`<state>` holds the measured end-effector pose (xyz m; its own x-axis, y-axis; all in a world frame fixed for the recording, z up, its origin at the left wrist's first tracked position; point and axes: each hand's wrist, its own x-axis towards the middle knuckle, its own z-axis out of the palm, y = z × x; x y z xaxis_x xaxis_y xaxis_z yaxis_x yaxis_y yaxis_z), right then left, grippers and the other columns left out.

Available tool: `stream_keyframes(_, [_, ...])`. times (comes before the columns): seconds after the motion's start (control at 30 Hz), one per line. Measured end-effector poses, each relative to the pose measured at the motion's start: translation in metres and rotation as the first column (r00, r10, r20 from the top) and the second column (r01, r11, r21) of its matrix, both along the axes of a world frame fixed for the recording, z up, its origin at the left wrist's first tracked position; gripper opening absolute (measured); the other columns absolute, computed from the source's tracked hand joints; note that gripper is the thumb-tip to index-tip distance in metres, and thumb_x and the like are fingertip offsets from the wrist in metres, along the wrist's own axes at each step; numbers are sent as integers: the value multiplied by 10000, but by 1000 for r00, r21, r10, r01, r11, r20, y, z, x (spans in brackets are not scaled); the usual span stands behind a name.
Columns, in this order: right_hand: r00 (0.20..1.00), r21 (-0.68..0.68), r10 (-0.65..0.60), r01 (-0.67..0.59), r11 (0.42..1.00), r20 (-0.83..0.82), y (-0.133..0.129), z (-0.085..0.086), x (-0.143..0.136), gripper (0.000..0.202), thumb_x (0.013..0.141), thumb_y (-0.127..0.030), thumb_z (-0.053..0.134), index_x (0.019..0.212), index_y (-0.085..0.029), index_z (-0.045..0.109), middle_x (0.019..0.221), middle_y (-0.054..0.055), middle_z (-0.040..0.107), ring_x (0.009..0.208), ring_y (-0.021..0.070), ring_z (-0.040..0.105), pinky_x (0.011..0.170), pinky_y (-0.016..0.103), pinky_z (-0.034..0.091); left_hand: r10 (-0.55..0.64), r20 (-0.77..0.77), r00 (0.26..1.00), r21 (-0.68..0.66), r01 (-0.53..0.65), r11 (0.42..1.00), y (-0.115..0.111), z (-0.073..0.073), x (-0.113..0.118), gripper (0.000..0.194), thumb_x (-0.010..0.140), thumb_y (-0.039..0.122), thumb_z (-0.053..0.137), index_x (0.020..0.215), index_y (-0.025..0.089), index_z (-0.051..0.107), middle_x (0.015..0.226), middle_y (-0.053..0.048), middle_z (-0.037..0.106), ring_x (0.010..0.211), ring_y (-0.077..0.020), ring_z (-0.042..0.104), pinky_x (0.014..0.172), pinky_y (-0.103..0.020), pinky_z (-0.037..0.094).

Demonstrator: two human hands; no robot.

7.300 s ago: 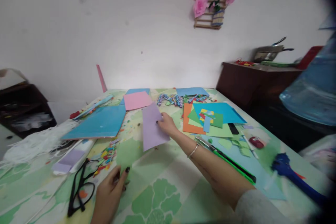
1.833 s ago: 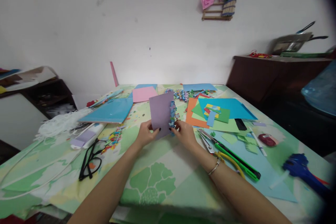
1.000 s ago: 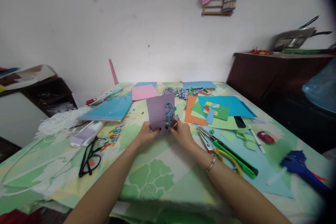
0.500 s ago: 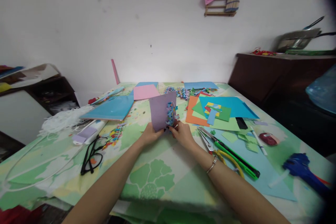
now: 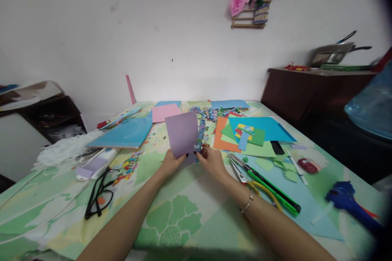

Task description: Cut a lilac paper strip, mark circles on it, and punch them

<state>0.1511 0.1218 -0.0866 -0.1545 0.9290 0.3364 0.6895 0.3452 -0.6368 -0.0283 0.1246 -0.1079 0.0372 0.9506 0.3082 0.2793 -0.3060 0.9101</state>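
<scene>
Green-and-white printed cloth covers one table [image 5: 223, 222], its near edge running below the forearms. At the right lies one large pale blue sheet [image 5: 309, 195] with straight sides, pointed at its near corner. One flat, glossy blue folder [image 5: 121, 132] rests at the left, one bright blue sheet [image 5: 272, 126] at the right. Between them, one purple sheet [image 5: 183, 133] of smooth, rectangular paper is raised upright with a slight curve, above the middle of the table.

Two hands hold work there: the left hand [image 5: 170, 164] pinches the purple sheet at its lower edge, thumb in front; the right hand [image 5: 213, 164] closes on one blue paper piece [image 5: 201, 130] at the sheet's right edge. Whether the right fingers also grip the sheet is hard to tell, as the two overlap.

Printed cloth shows between the forearms, and a strip of it separates the left arm from one pair of black-framed glasses [image 5: 97, 191]. Near the right forearm lie one slim green-and-black knife [image 5: 271, 187] and one pair of metal-bladed scissors [image 5: 239, 174].
</scene>
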Motion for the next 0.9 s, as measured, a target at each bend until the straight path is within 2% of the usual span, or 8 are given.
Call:
stream_keyframes(0.13, [994,-34,-106,106,994,9,22,37,27,271,817,-348,528,614,-182,600,586,30,666,565,152,631,535,226,402,50,99,994,-76,-43,996,0,-1,-4,472,674,395,719,1043,119,620,1034,-120,701,927,-251,666,830,-412,533])
stream_keyframes(0.3, [954,-175,-275,292,940,116,98,78,108,282,852,-347,529,713,-127,638,585,62,651,497,120,597,506,226,446,64,203,977,-165,-30,986,2,0,-3,497,598,377,751,1005,123,620,1003,-131,712,880,-272,678,757,-402,560])
stream_keyframes(0.4, [901,-249,-357,414,876,246,132,82,157,281,883,-384,543,887,-113,619,772,25,648,633,104,602,610,268,507,62,251,966,-188,-14,982,2,0,-1,519,562,357,767,1001,126,615,992,-130,712,878,-270,674,756,-398,556])
stream_keyframes(0.53, [838,-269,-407,513,815,363,147,73,190,254,905,-351,521,1025,-142,600,989,61,628,814,134,610,720,312,527,58,294,954,-206,4,978,0,2,0,507,538,318,759,989,136,615,963,-111,713,864,-257,670,747,-377,547])
stream_keyframes(0.6, [819,-212,-430,529,822,380,147,71,190,263,897,-346,534,1058,-146,590,1047,70,613,882,154,605,772,345,520,56,307,950,-219,13,976,-1,3,-1,483,535,314,752,967,143,618,926,-99,715,839,-252,670,726,-371,545])
stream_keyframes(0.7, [843,-43,-412,453,890,347,140,80,164,253,874,-303,558,1020,-101,600,1060,117,609,995,225,579,871,439,462,49,318,947,-242,31,970,-2,2,0,470,536,316,750,953,143,617,906,-97,712,825,-253,669,708,-367,541])
stream_keyframes(0.8, [939,140,-198,164,977,281,124,97,112,224,866,-241,521,1014,-104,620,1054,171,628,1057,272,552,924,433,407,31,331,943,-261,60,964,-4,-1,3,516,542,315,751,1005,146,597,954,-107,704,849,-255,667,724,-370,541])
stream_keyframes(0.9, [960,255,113,-180,950,257,104,114,57,500,826,-260,570,1309,-209,448,1261,102,553,1138,228,517,927,373,420,8,327,945,-275,87,958,-8,-3,6,567,553,312,746,1069,158,568,994,-108,697,873,-256,665,720,-364,543])
